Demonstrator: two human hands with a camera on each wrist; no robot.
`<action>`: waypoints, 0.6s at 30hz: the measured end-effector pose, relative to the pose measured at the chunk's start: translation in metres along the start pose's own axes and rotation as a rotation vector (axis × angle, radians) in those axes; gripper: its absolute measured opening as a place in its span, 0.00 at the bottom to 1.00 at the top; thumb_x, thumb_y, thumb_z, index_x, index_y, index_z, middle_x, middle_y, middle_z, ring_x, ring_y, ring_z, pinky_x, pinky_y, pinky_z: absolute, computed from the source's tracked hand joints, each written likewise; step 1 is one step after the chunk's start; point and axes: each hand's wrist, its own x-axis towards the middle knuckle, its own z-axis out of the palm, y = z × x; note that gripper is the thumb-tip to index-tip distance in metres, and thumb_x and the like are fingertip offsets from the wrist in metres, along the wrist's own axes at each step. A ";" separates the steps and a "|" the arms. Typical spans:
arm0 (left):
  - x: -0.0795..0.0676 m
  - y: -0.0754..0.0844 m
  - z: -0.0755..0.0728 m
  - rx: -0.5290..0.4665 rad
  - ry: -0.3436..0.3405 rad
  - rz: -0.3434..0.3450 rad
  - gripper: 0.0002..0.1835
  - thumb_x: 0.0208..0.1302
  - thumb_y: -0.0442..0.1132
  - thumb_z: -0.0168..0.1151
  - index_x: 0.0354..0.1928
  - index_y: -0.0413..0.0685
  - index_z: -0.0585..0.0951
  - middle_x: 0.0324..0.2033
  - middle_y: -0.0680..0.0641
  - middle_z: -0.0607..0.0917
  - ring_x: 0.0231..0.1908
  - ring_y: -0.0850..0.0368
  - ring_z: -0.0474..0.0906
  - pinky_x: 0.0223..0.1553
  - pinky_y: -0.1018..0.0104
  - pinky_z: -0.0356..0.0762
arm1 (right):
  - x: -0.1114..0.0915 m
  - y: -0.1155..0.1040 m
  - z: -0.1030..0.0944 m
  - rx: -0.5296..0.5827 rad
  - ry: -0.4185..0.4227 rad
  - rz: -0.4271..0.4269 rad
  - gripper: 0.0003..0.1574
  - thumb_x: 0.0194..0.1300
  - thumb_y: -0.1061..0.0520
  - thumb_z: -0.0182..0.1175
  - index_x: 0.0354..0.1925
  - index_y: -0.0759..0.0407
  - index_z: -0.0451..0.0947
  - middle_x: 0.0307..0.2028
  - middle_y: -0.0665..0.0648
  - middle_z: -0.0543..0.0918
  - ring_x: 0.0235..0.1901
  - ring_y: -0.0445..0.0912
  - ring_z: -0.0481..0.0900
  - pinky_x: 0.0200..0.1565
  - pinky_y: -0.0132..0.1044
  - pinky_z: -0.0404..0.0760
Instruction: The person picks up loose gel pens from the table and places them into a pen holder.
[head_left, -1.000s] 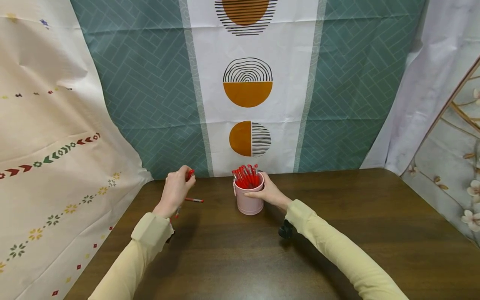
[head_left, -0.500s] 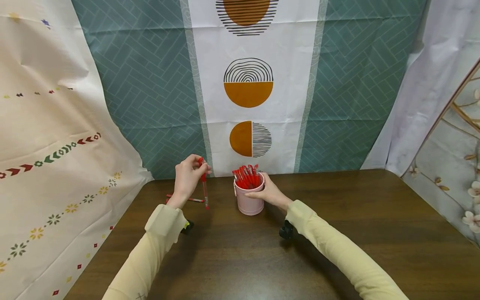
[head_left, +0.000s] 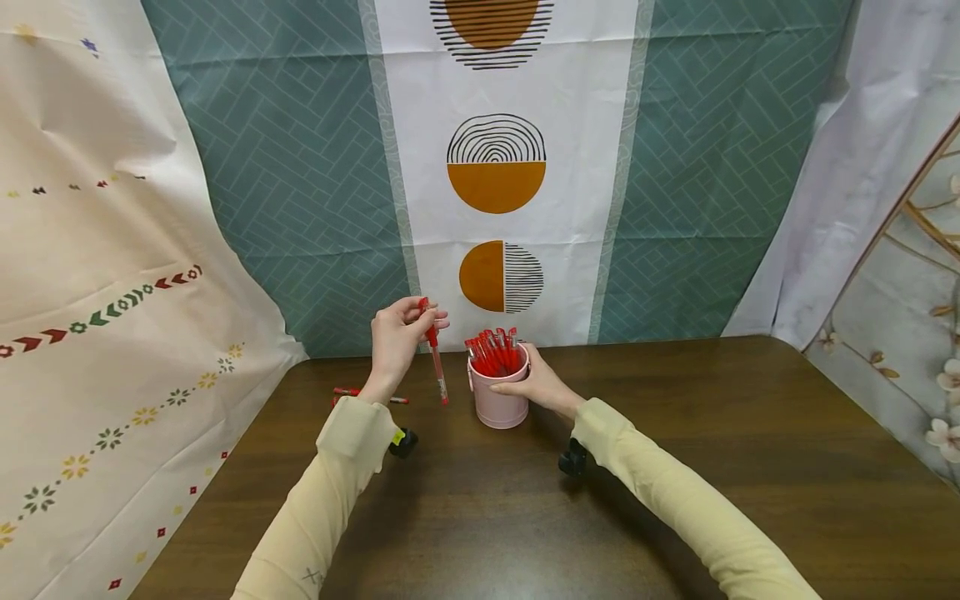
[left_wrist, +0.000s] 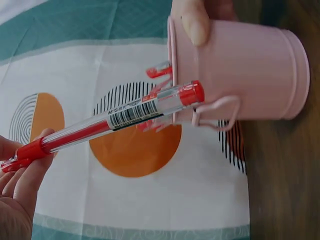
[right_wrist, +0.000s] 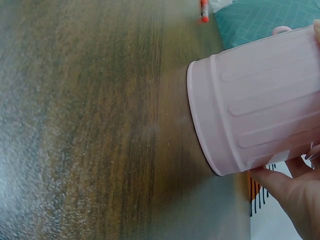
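Between thumb and fingers, my left hand (head_left: 397, 340) pinches a red pen (head_left: 437, 365) by its capped end. The pen hangs tilted, its clear barrel and red end pointing down, just left of the pink bucket (head_left: 500, 408). In the left wrist view, the pen (left_wrist: 115, 120) shows a barcode label and lies across the view in front of the bucket's rim. My right hand (head_left: 542, 385) holds the bucket around its right side near the rim. Several red pens (head_left: 495, 353) stand inside the bucket, capped ends up. Most of their length is hidden by its wall.
More red pens (head_left: 397, 400) lie on the brown table (head_left: 480, 517) to the left, partly hidden behind my left wrist. A patterned cloth (head_left: 495, 275) hangs along the table's back edge. Each wrist carries a small black device (head_left: 573, 458).
My left hand has lifted the red pen off the left of the table and carried it rightward and up, towards the bucket. My right hand and the bucket have stayed put.
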 end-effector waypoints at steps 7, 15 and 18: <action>0.003 -0.002 0.019 -0.118 0.019 0.016 0.13 0.58 0.31 0.60 0.40 0.26 0.75 0.34 0.35 0.82 0.32 0.48 0.81 0.33 0.63 0.77 | 0.001 0.002 -0.001 0.018 0.002 -0.015 0.54 0.41 0.46 0.73 0.60 0.50 0.53 0.55 0.53 0.65 0.54 0.47 0.63 0.53 0.46 0.65; 0.004 -0.004 0.033 -0.165 0.066 0.059 0.13 0.59 0.30 0.59 0.41 0.25 0.74 0.35 0.35 0.82 0.34 0.47 0.81 0.34 0.64 0.77 | 0.001 0.002 -0.001 0.035 -0.013 -0.010 0.54 0.40 0.44 0.73 0.59 0.50 0.54 0.55 0.52 0.65 0.54 0.47 0.64 0.53 0.47 0.66; 0.004 -0.006 0.038 -0.180 0.073 0.070 0.12 0.59 0.31 0.60 0.41 0.26 0.75 0.36 0.38 0.82 0.34 0.50 0.81 0.35 0.64 0.77 | -0.004 -0.007 -0.002 0.046 -0.035 -0.010 0.54 0.42 0.46 0.73 0.60 0.53 0.53 0.55 0.54 0.65 0.54 0.48 0.63 0.53 0.47 0.65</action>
